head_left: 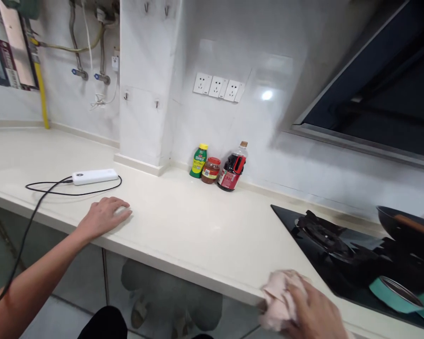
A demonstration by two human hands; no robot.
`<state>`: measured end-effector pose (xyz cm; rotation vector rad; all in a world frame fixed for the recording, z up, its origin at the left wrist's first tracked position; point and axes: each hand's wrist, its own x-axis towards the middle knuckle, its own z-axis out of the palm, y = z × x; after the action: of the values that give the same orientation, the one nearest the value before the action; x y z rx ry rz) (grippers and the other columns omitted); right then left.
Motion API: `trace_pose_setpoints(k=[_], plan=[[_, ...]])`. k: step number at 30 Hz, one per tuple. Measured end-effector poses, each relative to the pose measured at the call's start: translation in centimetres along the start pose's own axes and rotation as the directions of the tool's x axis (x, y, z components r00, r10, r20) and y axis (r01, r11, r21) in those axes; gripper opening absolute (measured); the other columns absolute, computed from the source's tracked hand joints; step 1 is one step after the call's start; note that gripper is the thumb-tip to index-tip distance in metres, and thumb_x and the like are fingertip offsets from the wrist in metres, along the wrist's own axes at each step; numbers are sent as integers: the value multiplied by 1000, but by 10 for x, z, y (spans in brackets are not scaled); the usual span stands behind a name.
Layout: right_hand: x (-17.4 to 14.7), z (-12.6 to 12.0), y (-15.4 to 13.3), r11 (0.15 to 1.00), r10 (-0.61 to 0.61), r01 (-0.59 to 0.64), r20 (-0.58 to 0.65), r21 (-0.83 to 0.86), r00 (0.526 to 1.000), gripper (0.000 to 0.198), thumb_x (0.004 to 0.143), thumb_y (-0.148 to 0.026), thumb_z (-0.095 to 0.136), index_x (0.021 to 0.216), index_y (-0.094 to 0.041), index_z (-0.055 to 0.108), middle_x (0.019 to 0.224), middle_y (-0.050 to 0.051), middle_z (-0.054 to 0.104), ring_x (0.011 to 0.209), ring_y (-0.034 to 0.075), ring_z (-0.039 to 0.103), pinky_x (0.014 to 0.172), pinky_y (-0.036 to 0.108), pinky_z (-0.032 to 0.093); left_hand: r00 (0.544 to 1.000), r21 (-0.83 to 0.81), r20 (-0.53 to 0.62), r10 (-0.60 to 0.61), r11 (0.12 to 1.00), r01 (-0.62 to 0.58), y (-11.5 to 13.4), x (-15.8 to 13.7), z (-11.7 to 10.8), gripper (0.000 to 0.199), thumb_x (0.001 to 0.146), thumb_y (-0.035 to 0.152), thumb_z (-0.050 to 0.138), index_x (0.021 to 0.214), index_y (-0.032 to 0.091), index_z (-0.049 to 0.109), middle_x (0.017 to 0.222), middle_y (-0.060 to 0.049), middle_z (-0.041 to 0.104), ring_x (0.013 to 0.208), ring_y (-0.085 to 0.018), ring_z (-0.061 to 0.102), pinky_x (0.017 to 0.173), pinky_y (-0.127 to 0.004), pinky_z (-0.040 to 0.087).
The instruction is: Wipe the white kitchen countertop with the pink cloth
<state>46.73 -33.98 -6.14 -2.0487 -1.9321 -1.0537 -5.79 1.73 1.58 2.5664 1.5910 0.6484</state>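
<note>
Right hand (316, 308) and cloth (281, 296) blurred; some fingertips apparently hidden by the cloth. Wok (399, 235) and hood (381, 89) cut off at right edge. Dark bottle's (229, 178) fine print too small to read.

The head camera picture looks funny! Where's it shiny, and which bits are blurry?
In the head view, a bright white glare spot on the glossy white wall; in the head view, blur on the right hand and its crumpled pale pink cloth, while the left hand looks sharper; in the head view, dim reflections on the shiny grey cabinet doors.
</note>
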Motion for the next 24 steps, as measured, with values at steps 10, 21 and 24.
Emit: trace_pose_setpoints(k=[10,21,24], plan=[[172,-49,-252,949,-127,109,42,297,991,34,80,-19,70,113,-15,64,134,27,57,115,40,56,98,60,44,999,-16,-38,-4,1000,4,-1,-2,3,57,90,66,40,118,27,70,135,-10,64,130,-35,51,104,-51,37],[234,-71,-342,870,-265,258,-42,420,963,33,101,-20,44,130,-20,57,139,21,55,115,33,59,93,54,48,997,-26,-82,-14,1000,12,-4,2,-1,53,88,61,40,104,26,75,123,-6,72,121,-31,59,103,-43,42],[196,-66,-292,870,-198,199,-50,450,979,31,98,-26,55,128,-29,60,141,16,56,116,32,58,90,48,49,997,-16,-81,-2,1000,1,-3,0,-4,52,88,60,40,104,26,75,123,-7,72,121,-30,59,100,-41,43]])
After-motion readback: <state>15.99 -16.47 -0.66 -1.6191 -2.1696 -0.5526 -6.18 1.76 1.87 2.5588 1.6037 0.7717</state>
